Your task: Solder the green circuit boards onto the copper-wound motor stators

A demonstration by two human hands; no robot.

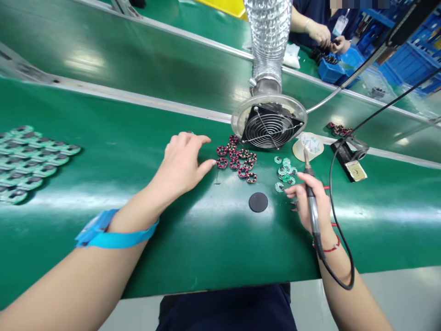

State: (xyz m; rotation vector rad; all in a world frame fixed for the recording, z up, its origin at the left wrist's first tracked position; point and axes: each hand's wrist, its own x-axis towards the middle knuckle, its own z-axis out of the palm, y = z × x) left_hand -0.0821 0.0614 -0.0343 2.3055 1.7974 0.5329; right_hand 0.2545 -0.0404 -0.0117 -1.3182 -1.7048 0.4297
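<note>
Stretching across the view, the green counter (193,248) carries a wide spread of round green pieces (31,158) at its far left, which I judge to be work already done. Below the fume fan (269,125), a cluster of red-wound coil rings (237,158) lies loose, with a smaller heap of little round boards (285,172) near its right side. A black disc (258,202) sits bare in front of them, so the next piece looks unstarted and many rings remain. The left hand (181,165) has its grip released, fingers spread, forefinger just beside the nearest ring; whether it touches I cannot tell. The right hand (310,204) is clenched around a soldering iron (312,202), held like a pen beside the boards, tip pointing away from the person
</note>
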